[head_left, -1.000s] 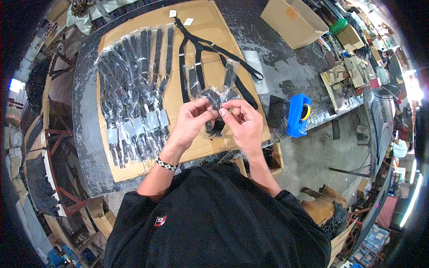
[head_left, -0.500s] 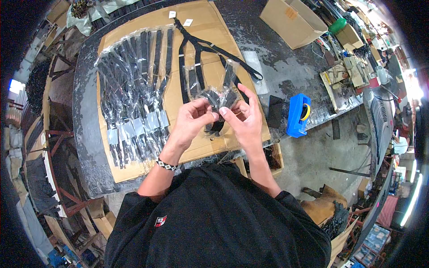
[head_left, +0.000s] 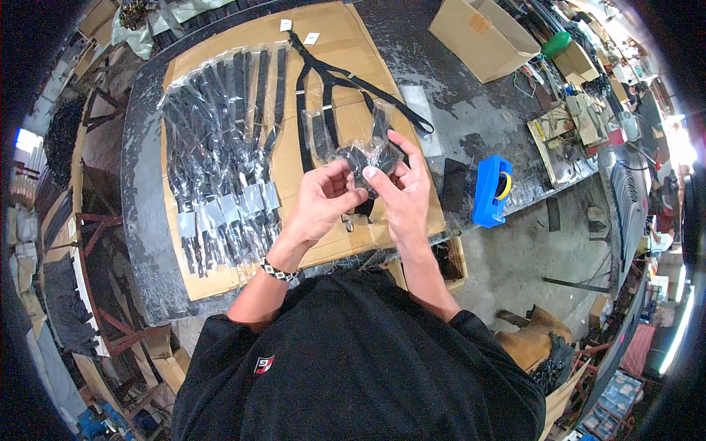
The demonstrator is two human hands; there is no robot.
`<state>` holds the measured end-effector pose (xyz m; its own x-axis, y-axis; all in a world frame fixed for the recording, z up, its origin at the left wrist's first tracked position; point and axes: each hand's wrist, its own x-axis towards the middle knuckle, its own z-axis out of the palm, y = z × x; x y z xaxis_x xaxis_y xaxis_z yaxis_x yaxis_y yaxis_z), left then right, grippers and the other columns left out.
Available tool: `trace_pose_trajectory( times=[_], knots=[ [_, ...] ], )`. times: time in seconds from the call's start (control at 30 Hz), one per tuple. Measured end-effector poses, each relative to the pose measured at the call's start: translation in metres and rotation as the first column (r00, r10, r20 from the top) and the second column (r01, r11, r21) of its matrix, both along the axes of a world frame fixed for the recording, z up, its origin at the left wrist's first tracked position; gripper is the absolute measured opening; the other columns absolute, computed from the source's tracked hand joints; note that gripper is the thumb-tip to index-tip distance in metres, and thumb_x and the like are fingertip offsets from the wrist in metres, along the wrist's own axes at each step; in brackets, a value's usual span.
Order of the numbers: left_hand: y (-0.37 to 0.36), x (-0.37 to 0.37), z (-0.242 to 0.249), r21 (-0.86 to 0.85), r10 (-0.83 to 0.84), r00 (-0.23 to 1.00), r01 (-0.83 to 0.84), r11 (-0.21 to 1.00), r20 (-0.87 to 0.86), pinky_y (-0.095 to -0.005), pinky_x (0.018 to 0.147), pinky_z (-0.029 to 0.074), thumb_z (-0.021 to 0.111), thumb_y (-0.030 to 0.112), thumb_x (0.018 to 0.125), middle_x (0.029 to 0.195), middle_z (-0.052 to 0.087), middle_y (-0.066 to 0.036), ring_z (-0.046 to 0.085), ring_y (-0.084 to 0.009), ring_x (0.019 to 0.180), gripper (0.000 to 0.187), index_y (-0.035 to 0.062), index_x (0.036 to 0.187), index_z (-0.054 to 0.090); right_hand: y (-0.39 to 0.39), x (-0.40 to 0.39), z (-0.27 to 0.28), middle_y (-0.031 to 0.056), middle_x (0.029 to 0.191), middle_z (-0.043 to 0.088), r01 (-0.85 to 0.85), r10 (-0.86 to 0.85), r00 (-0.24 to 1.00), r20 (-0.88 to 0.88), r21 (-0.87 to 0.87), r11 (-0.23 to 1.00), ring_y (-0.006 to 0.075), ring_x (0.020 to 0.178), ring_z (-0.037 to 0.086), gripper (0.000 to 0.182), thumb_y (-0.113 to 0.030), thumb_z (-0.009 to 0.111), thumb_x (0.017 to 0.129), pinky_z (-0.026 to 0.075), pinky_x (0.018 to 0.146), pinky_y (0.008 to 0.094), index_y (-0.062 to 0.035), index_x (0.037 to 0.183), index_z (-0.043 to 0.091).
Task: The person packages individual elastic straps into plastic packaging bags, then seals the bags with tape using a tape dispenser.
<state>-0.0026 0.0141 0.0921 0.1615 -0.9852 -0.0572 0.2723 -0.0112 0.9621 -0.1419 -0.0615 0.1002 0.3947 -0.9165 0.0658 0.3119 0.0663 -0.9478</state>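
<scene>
My left hand (head_left: 327,202) pinches the lower left side of a bunched black strap bundle in clear plastic (head_left: 373,156). My right hand (head_left: 403,192) grips its right side, thumb on top and forefinger raised. The bundle looks like the ends of bagged suspenders; its exact folding is hidden by my fingers. Beyond it, black Y-shaped suspenders (head_left: 318,67) lie on a cardboard sheet (head_left: 340,26). To the left, several bagged black suspenders (head_left: 228,117) lie in an overlapping row, with grey patches near their lower ends.
A blue tape dispenser (head_left: 487,192) with yellow tape stands right of my hands, beside a dark flat rectangle (head_left: 456,176). A clear plastic sleeve (head_left: 421,121) lies past the cardboard's right edge. An open cardboard box (head_left: 478,40) sits at the back. White tags (head_left: 312,38) lie near the suspenders' top.
My left hand has shifted slightly down and right, its thumb now below the bundle. The right hand stays on the bundle, its forefinger slightly more bent. A small metal piece now shows below.
</scene>
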Motion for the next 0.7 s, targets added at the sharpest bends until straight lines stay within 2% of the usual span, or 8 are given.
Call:
trace_pose_trajectory(
  times=[0.13,0.23,0.33,0.53,0.63,0.7],
  knots=[
    [-0.002,-0.003,0.0,0.004,0.033,0.998,-0.032,0.999,-0.06,-0.0223,0.081,0.047,0.072,0.002,0.084,0.09,0.06,0.005,0.058,-0.0055,0.086,0.023,0.0041,0.106,0.065,0.0,0.0,0.0,0.0066,0.098,0.069,0.0,0.001,1.0,-0.017,0.034,0.999,0.0101,0.085,0.066,0.063,0.001,0.072,0.085,0.052,0.073,0.0241,-0.0031,0.141,0.043],
    [-0.002,0.0,-0.003,0.038,0.063,0.997,-0.062,0.997,-0.035,-0.0229,0.081,0.048,0.072,0.001,0.084,0.09,0.06,0.005,0.058,-0.0053,0.085,0.024,0.0042,0.106,0.065,0.002,-0.002,0.01,0.0064,0.097,0.069,-0.06,0.059,0.998,-0.031,-0.045,0.997,0.01,0.084,0.066,0.058,0.001,0.069,0.086,0.052,0.073,0.0239,-0.0026,0.139,0.045],
    [-0.003,-0.005,0.004,0.041,0.049,0.996,-0.046,0.998,-0.071,-0.0231,0.081,0.048,0.072,0.001,0.084,0.09,0.06,0.006,0.058,-0.0051,0.086,0.025,0.0042,0.107,0.065,0.004,0.0,0.007,0.0062,0.097,0.068,-0.045,0.043,0.999,-0.031,-0.042,0.998,0.0103,0.084,0.066,0.053,0.002,0.068,0.087,0.053,0.074,0.0239,-0.0015,0.136,0.048],
    [-0.004,-0.004,-0.006,-0.004,0.045,0.998,-0.046,0.999,-0.053,-0.0226,0.081,0.047,0.072,0.0,0.083,0.09,0.059,0.007,0.058,-0.005,0.086,0.027,0.0049,0.109,0.066,0.002,0.005,0.001,0.0062,0.097,0.068,0.04,-0.04,0.999,-0.004,-0.014,0.999,0.0102,0.084,0.065,0.045,0.001,0.067,0.088,0.053,0.076,0.025,-0.0002,0.131,0.052],
    [-0.003,-0.004,-0.008,0.019,0.048,0.999,-0.047,0.999,-0.025,-0.0228,0.081,0.048,0.072,-0.001,0.083,0.09,0.06,0.007,0.058,-0.0051,0.086,0.027,0.0048,0.109,0.066,-0.001,0.005,0.002,0.0065,0.098,0.068,0.065,-0.064,0.997,-0.047,0.017,0.998,0.0103,0.083,0.065,0.044,0.0,0.067,0.088,0.054,0.076,0.0253,-0.0003,0.13,0.053],
    [-0.004,-0.004,-0.009,0.003,0.061,0.996,-0.061,0.998,-0.068,-0.023,0.081,0.048,0.072,-0.001,0.083,0.091,0.061,0.006,0.058,-0.0051,0.086,0.028,0.0045,0.11,0.066,-0.001,0.005,0.003,0.0064,0.097,0.068,0.026,-0.026,1.0,-0.002,-0.013,1.0,0.0103,0.083,0.065,0.043,0.0,0.067,0.088,0.054,0.076,0.0252,-0.0004,0.129,0.053]
  ],
)
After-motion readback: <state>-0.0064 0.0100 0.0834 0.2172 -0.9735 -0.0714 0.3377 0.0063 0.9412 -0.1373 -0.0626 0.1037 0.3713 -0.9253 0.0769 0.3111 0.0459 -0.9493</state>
